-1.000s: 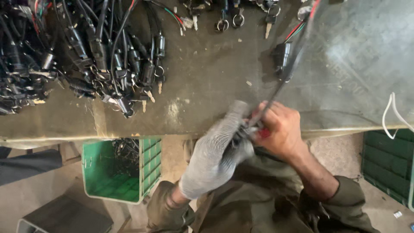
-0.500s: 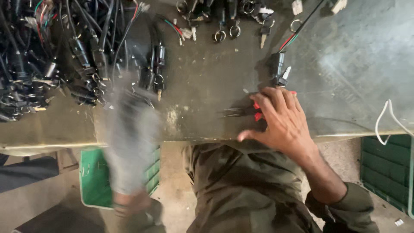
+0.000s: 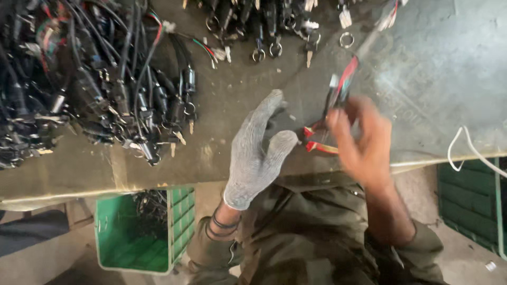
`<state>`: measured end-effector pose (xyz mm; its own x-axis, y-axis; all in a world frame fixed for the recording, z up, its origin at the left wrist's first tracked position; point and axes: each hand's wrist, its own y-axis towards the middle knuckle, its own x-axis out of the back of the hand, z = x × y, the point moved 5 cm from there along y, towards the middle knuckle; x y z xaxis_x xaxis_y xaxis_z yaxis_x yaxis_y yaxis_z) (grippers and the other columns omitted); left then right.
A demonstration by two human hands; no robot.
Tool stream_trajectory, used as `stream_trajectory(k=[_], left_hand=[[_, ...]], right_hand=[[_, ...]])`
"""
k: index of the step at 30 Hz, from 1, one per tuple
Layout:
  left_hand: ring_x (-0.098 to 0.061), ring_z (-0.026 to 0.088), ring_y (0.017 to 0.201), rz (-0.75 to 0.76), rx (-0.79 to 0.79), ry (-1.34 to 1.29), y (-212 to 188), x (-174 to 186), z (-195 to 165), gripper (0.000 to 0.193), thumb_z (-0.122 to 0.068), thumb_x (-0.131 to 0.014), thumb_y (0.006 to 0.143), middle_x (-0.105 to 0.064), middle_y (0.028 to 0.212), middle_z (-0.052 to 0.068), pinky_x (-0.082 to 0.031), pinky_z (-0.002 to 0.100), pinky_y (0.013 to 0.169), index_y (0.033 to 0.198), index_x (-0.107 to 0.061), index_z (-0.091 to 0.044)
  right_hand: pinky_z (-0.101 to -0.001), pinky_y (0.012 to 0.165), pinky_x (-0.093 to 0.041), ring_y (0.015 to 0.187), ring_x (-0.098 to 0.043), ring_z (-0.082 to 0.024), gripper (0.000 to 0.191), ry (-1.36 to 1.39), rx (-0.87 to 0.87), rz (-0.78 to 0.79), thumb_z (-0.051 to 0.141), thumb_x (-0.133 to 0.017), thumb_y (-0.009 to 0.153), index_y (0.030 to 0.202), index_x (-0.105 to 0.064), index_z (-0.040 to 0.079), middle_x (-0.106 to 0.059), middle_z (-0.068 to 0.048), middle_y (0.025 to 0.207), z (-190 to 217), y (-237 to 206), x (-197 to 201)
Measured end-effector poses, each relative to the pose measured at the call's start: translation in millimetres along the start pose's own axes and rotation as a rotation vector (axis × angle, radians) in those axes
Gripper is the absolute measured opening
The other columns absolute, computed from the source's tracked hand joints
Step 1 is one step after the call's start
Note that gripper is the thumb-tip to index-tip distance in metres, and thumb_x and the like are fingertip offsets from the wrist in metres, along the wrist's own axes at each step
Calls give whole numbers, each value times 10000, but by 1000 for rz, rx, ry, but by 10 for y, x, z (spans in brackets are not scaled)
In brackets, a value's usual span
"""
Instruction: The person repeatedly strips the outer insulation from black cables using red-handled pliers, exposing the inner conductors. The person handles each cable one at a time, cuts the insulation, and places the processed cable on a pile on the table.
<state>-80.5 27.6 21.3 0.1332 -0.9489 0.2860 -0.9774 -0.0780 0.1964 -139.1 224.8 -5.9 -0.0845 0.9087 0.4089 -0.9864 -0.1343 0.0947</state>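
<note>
Head view: my left hand (image 3: 257,153), gloved, lies flat w/ fingers spread and holds nothing, thumb touching the red-handled pliers (image 3: 316,141) near the bench's near edge (image 3: 158,187). My right hand (image 3: 362,140) is blurred; fingers look curled round a black switch w/ red wires (image 3: 340,87), but I can't tell how tight the grip is. Risks, my guess: the pliers could get nudged off the edge into my lap, and the wires could snag the keys (image 3: 274,42) far side. Open room is to the right; the cable pile (image 3: 90,89) crowds the left, green crate (image 3: 142,232) below.
</note>
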Motion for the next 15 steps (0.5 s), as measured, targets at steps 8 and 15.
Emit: stream_trajectory(k=[8,15], left_hand=[[-649,59,989,87,324,-381,-341,-184,152,275,-221,-578,1103,-727,1099,57,-575,268,900,1256,-637,0],[-614,102,1031,210,158,-310,-700,-253,240,351,-234,-648,1073,-656,1077,54,-513,284,915,1309,-611,24]], right_hand=[[-376,808,-532,963,-662,-288,279,-249,346,221,133,-796,849,1059,-640,38,-693,-123,982,-94,-538,-349],[-353,856,-563,916,-699,-214,309,1308,-189,329,286,-512,1091,1180,-618,10,-739,-111,976,176,-326,-297]])
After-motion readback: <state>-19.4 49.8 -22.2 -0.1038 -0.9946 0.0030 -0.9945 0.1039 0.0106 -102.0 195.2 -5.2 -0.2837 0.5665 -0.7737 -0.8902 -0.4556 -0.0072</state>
